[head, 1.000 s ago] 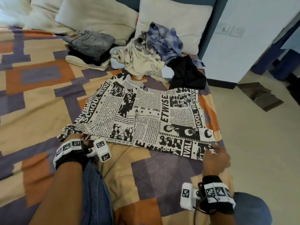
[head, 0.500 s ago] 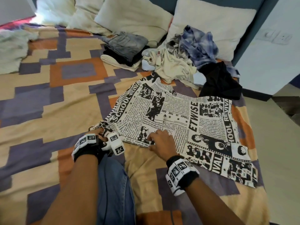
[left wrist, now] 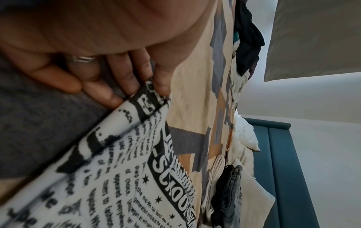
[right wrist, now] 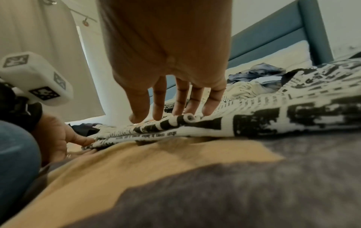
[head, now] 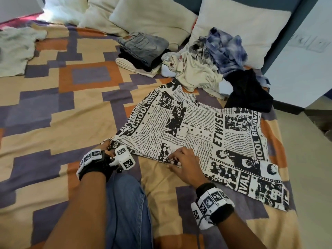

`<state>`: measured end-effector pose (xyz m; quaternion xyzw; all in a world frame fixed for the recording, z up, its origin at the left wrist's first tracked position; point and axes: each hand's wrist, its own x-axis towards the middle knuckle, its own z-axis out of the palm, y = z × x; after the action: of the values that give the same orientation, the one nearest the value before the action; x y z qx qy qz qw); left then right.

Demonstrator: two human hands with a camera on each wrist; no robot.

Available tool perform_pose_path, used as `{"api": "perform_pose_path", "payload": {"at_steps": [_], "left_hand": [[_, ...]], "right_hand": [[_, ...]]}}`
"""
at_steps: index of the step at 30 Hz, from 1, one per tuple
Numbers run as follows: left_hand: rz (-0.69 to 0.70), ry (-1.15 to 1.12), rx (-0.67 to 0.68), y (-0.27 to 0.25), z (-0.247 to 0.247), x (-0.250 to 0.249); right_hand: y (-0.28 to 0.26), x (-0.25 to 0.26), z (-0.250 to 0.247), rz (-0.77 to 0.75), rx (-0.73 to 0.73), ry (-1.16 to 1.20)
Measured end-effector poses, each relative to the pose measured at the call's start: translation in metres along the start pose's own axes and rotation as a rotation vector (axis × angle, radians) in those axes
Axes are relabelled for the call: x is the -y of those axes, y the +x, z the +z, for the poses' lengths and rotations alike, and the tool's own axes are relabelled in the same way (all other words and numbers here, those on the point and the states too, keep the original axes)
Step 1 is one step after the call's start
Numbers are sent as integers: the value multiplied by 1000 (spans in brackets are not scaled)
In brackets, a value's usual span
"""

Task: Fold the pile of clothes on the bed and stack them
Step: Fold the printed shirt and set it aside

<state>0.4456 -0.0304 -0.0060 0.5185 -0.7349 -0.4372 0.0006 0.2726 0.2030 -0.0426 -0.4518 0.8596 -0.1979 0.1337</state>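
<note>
A black-and-white newspaper-print garment lies spread flat on the patterned bedspread. My left hand pinches its near left corner between thumb and fingers. My right hand rests on the garment's near hem, fingers straight and touching the cloth. Behind the garment lies an unfolded pile: a blue plaid shirt, cream cloth and a black garment. Left of that pile sits a stack of folded clothes with grey jeans on top.
Pillows line the blue headboard. A pale crumpled cloth lies at the far left of the bed. My jeans-clad knee rests on the bed near the left hand. The bed's right edge drops to the floor.
My right hand left the garment's near right corner and moved left to the middle of the near hem. The left hand kept hold of the left corner. The view swung left.
</note>
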Motion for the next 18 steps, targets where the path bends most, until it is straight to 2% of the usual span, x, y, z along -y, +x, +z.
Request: {"api": "perform_pose_path", "payload": {"at_steps": [2, 5, 8, 10, 11, 15, 16, 18], "left_hand": [[-36, 32, -19, 4, 1, -4], [-240, -358, -45, 3, 5, -22], [-324, -586, -50, 3, 5, -31], [-307, -549, -24, 3, 7, -37], [-311, -577, -34, 4, 9, -38], [-419, -674, -4, 9, 14, -34], [-421, -682, 3, 12, 11, -28], [-405, -583, -23, 15, 10, -23]], "right_hand": [[0, 2, -1, -30, 32, -29], [6, 2, -2, -30, 157, -106], [22, -2, -9, 35, 37, 79], [33, -4, -14, 15, -38, 133], [38, -6, -17, -5, -20, 114], [39, -25, -16, 37, 223, -20], [33, -33, -14, 39, 231, 13], [20, -46, -10, 23, 138, 200]]}}
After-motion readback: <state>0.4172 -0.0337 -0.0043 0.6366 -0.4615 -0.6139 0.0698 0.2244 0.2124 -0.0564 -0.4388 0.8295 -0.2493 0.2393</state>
